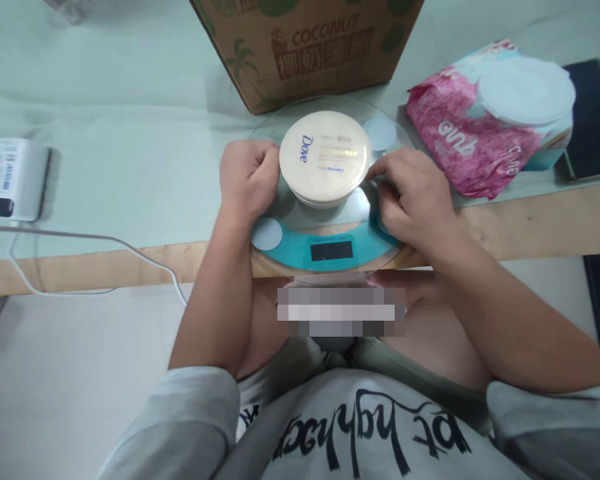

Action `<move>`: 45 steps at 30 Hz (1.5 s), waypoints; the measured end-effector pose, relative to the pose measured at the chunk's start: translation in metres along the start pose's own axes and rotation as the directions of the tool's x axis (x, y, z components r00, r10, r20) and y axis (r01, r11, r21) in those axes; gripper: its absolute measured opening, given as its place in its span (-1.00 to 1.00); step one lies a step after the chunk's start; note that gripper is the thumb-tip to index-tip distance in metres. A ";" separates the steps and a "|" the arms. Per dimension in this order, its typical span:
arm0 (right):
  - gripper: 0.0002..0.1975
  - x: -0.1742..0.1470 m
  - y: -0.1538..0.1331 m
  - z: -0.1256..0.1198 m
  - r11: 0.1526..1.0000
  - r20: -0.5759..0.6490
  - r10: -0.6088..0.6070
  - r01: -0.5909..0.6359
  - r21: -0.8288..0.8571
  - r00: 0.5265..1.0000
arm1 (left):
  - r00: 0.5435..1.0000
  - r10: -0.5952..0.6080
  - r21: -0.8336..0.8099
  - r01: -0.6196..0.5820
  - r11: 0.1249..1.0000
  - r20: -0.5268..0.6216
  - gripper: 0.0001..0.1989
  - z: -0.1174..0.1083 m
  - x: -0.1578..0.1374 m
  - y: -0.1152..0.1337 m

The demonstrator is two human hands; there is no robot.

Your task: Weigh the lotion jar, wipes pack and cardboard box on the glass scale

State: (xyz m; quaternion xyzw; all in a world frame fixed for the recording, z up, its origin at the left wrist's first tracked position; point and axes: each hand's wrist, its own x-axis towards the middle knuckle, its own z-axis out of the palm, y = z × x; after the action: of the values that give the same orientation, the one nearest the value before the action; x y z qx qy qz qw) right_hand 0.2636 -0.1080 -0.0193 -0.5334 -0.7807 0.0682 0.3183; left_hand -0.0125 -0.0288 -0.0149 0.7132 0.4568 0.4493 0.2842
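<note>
A round cream-coloured Dove tub (325, 157) with its lid on stands on a round glass scale (290, 257). The scale has a blue band and a dark display along its near side. At the tub's left, my left hand (250, 177) is closed in a fist, its thumb side right against the tub or very near it; nothing shows in the fingers. On the other side is my right hand (415, 193), over the scale's right edge. Its index finger reaches to the tub's rim, while the other fingers are curled in with nothing visible in them.
Behind the scale stands a cardboard coconut box (320, 53). To the right lie a pink wipes pack (460, 127) with a white lid and a dark flat box (595, 120). A white power bank (20, 179) and a cable (105, 237) are at left.
</note>
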 end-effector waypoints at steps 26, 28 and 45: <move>-0.71 0.000 0.006 0.000 0.999 0.007 -0.031 0.031 0.012 1.000 | 1.000 -0.017 0.095 0.018 0.995 -0.015 -0.38 0.002 0.002 0.019; -0.71 0.000 0.007 0.000 0.999 0.013 -0.028 0.028 0.016 1.000 | 0.996 0.042 -0.019 -0.044 0.999 -0.075 -0.37 -0.001 0.004 0.019; -0.67 0.002 0.003 -0.004 0.999 0.034 -0.009 0.011 -0.043 0.999 | 0.941 0.261 -0.019 -0.263 0.965 0.216 0.01 0.010 -0.003 0.053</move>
State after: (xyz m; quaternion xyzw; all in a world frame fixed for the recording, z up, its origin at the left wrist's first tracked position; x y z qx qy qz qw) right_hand 0.2677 -0.1063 -0.0171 -0.5350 -0.7899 0.0587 0.2938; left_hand 0.0172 -0.0539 0.0233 0.8136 0.3264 0.4006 0.2665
